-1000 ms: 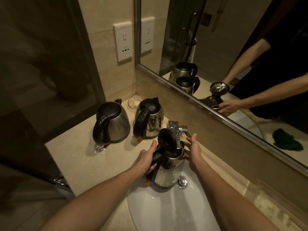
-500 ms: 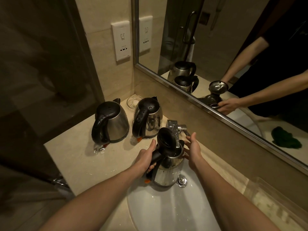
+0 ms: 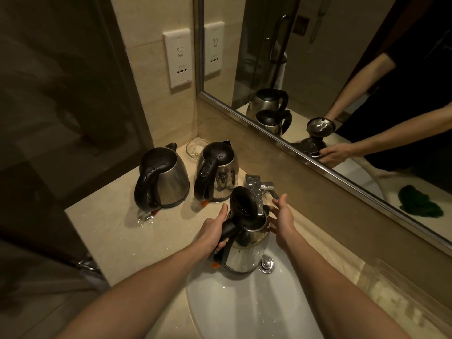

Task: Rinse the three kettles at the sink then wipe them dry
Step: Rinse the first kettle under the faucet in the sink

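Grasping kettle point(image 3: 247, 253) handle over sink point(image 3: 244, 311), left hand point(image 3: 212, 232); right hand point(image 3: 283, 217) released; wet counter point(image 3: 110, 241), mirror point(image 3: 342, 57).

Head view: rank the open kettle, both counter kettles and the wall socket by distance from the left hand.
1. Open kettle, over the sink, gripped by the left hand.
2. Right counter kettle, just beyond.
3. Left counter kettle, farther left.
4. Wall socket, high on wall.
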Demonstrator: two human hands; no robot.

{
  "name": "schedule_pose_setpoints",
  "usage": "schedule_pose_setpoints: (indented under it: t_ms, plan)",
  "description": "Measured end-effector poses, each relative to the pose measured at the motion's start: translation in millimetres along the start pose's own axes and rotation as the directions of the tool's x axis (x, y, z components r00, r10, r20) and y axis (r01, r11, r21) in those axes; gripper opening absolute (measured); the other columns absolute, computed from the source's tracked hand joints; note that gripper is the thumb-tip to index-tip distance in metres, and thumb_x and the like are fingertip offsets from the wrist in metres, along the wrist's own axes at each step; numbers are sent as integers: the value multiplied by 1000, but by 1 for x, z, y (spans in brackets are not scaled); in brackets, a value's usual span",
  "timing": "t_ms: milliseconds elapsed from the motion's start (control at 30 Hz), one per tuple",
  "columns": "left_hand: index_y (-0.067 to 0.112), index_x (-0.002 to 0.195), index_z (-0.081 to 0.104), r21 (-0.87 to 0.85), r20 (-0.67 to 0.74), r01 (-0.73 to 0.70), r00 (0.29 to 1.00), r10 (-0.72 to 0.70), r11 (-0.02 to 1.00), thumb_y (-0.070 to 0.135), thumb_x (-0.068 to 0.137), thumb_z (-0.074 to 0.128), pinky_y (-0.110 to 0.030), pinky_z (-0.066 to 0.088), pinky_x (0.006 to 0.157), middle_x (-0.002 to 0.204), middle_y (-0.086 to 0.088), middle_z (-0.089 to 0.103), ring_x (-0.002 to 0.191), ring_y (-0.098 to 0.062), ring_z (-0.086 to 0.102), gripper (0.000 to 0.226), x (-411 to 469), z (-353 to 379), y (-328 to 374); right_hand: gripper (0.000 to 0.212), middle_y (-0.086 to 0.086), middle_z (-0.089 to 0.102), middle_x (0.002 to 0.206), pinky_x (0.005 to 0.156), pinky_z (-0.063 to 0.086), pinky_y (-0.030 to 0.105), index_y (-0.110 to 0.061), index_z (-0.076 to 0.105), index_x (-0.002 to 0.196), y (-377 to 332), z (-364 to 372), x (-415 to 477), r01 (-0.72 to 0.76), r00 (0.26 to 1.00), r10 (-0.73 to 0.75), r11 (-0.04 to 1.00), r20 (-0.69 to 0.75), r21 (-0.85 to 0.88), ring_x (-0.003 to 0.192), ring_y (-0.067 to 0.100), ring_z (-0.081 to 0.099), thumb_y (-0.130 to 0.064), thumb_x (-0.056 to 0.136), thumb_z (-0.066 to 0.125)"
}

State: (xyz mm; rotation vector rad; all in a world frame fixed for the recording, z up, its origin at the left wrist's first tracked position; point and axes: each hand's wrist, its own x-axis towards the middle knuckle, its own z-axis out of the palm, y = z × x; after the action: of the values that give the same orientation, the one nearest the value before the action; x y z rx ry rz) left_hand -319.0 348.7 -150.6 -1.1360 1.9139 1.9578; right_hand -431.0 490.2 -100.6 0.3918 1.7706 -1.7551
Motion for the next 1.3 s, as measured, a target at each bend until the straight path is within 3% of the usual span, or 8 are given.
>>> schedule_pose_setpoints:
  t_ms: [167,333,700,833,1067,1200,1300]
  plan:
    - [13,68,58,-3,8,4,1000,-4,1000,83,89,30,-27,41,51,52,-4,54,39,-14,46,78,1,0,0,66,10,47,143,99,34,48,-17,40,146,0,-1,0,-5,1000,5,1000,1,0,129,33,45,-60,99,21]
    - [13,68,57,-21,16,17,1000,-17,1000,82,90,31,-27,40,51,52,-3,53,40,-14,45,76,-1,0,0,65,8,50,137,91,36,43,-15,42,143,-1,-1,-2,-7,1000,7,1000,13,12,109,24,49,-59,99,22]
    - [14,64,56,1,2,8,1000,-8,1000,83,89,30,-29,41,53,50,-2,52,40,-14,46,78,1,-1,0,64,9,49,137,95,35,44,-16,42,144,-1,0,-1,-5,1000,5,1000,4,-2,121,30,47,-58,100,21]
    - [13,65,55,-7,12,6,1000,-6,1000,82,90,30,-30,41,52,48,-2,51,39,-15,45,78,1,-1,1,64,6,52,123,90,35,42,-15,42,143,-2,0,-2,5,1000,-5,1000,14,-4,108,25,48,-57,100,20]
    - [12,66,57,-12,16,6,1000,-6,1000,82,90,30,-29,42,53,49,-2,50,38,-14,45,78,1,-2,0,65,10,50,138,90,35,42,-16,43,143,-3,2,-1,-1,1000,1,1000,10,-12,119,29,48,-59,100,21]
    - [12,65,56,-13,9,14,1000,-14,1000,82,90,31,-28,41,52,48,-2,50,38,-14,45,77,2,-2,0,64,9,51,135,88,36,40,-16,44,141,-3,3,-2,0,1000,0,1000,10,1,108,25,49,-58,100,21]
    - [13,65,56,-17,9,12,1000,-12,1000,82,89,31,-26,41,50,50,-3,52,39,-14,45,78,2,-2,0,65,8,50,137,92,35,42,-16,42,143,-2,3,-1,-1,1000,1,1000,6,-5,110,25,48,-59,99,22]
